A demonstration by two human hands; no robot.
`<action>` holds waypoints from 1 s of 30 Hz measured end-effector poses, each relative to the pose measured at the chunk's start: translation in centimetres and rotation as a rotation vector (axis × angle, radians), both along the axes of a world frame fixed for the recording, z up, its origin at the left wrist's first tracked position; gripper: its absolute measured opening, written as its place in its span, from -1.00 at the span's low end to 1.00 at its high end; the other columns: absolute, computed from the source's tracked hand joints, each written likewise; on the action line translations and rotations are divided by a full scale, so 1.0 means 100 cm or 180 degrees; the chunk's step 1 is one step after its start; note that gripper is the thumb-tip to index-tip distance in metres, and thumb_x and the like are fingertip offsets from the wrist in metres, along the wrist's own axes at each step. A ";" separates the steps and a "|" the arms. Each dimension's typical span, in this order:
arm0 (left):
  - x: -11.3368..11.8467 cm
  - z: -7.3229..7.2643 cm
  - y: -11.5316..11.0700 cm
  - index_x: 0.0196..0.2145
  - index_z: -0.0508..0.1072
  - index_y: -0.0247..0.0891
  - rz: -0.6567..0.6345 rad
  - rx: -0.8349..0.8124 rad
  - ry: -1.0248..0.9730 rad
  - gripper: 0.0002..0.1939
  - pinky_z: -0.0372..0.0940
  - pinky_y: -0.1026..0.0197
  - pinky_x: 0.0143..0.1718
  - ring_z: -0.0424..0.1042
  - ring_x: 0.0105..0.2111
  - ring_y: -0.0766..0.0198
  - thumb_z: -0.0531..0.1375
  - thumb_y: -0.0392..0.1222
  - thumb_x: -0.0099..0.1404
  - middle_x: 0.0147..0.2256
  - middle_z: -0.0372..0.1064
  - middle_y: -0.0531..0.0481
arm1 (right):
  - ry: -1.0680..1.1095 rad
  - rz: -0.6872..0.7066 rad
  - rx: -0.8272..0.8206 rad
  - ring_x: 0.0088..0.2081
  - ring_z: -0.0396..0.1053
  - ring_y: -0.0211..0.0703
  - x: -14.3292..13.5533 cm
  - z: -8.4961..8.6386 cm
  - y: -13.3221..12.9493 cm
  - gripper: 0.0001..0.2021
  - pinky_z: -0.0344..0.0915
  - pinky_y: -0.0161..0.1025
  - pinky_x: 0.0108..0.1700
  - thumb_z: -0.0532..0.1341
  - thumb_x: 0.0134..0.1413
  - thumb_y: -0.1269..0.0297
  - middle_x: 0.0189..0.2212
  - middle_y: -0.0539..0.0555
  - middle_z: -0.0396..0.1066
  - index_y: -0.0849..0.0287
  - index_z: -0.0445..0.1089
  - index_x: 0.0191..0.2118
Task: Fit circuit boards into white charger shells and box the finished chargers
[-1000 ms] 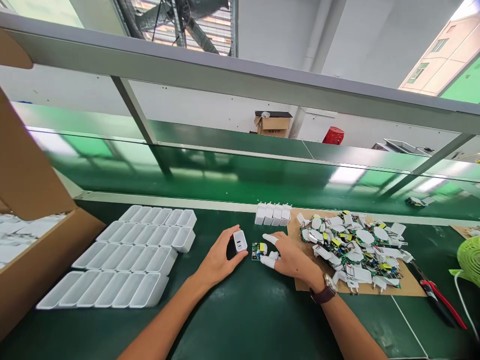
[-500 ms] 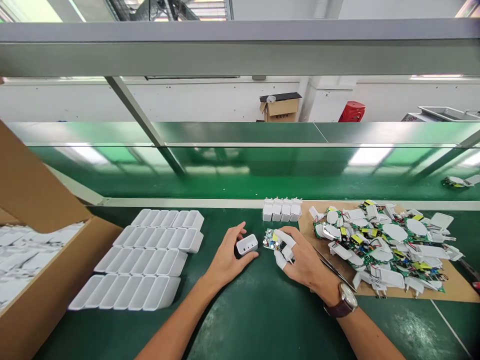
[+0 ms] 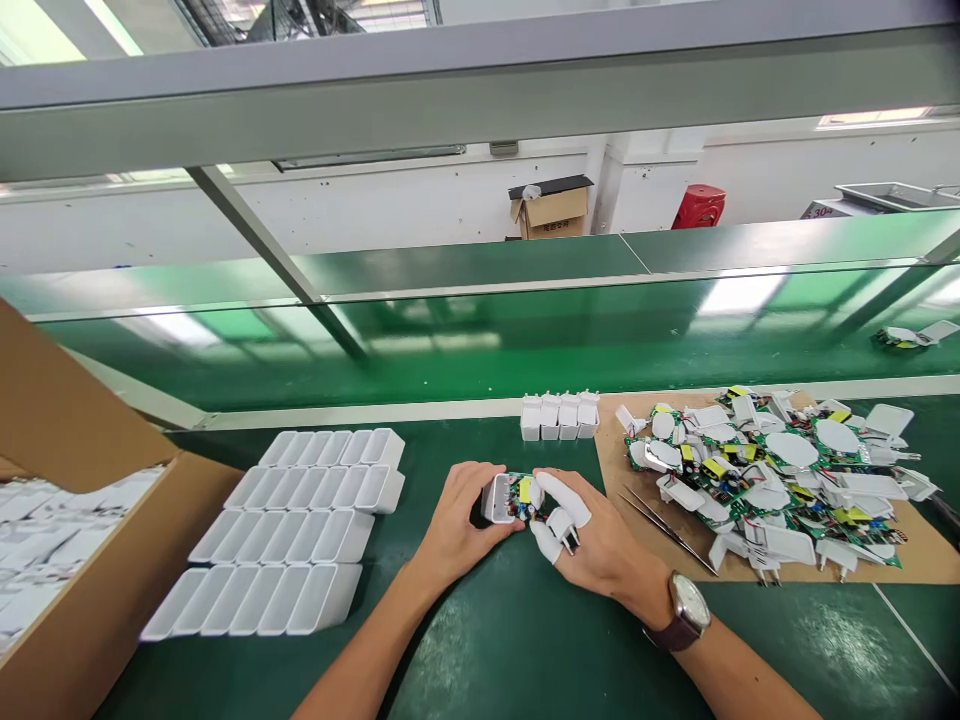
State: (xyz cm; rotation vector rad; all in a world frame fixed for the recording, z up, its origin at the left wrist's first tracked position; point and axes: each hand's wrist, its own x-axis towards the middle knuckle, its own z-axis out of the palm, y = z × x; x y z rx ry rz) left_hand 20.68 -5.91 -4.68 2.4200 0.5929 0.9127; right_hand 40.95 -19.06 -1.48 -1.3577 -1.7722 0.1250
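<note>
"Gripping what, that left hand (image 3: 459,515)?"

"Its thumb and fingers pinch a white shell (image 3: 496,500) at its sides, with the open end facing the right hand (image 3: 600,535)."

"And the right?"

"Narrow grip too: thumb and finger, both in white finger covers (image 3: 564,495), hold a green board (image 3: 521,495) with a yellow part on it. Its near end is right at the shell's mouth. How far in it sits, I can't tell."

"Something white below those fingers?"

"A plug (image 3: 561,525), within the curl of the right hand, prongs showing. It's just right of the board."

"What's about the shell otherwise?"

"Left of it, four rows of open cases (image 3: 285,540) on the green table (image 3: 510,640), and farther left a cardboard box (image 3: 202,500) of white parts. Beyond the shell and a little right, four upright cases (image 3: 559,418) side by side."

"Farther right?"

"A cardboard sheet (image 3: 930,550) under a heap (image 3: 780,480) of boards and white parts. Tweezers (image 3: 671,530) lie at the sheet's near-left side, close to the right hand."
</note>
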 end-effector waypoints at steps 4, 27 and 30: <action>0.001 -0.003 -0.001 0.21 0.32 -0.11 0.0147 0.0392 0.0046 -0.45 0.34 -0.12 0.08 0.39 0.03 -0.03 0.35 -0.01 0.34 0.03 0.42 -0.18 | -0.0317 -0.0052 0.0097 0.06 0.47 0.11 -0.006 0.002 0.000 -0.32 0.52 0.08 0.05 0.12 0.29 0.46 0.12 0.29 0.41 0.09 -0.08 0.45; 0.007 -0.001 -0.007 0.23 0.28 -0.09 0.0074 0.0753 0.0114 -0.49 0.26 -0.06 0.05 0.34 0.01 -0.02 0.30 -0.15 0.39 -0.01 0.38 -0.16 | -0.0663 0.0034 -0.0232 0.07 0.39 0.21 -0.007 -0.003 -0.002 -0.25 0.49 0.14 0.06 0.10 0.17 0.50 0.12 0.35 0.37 0.26 -0.11 0.45; 0.008 0.002 -0.008 0.24 0.27 -0.08 0.0075 0.0774 0.0084 -0.50 0.27 -0.05 0.04 0.34 -0.01 -0.01 0.28 -0.14 0.41 -0.02 0.38 -0.16 | -0.0668 0.0080 -0.0278 0.09 0.36 0.24 -0.007 -0.006 -0.003 -0.25 0.46 0.17 0.09 0.12 0.14 0.49 0.15 0.37 0.34 0.30 -0.09 0.44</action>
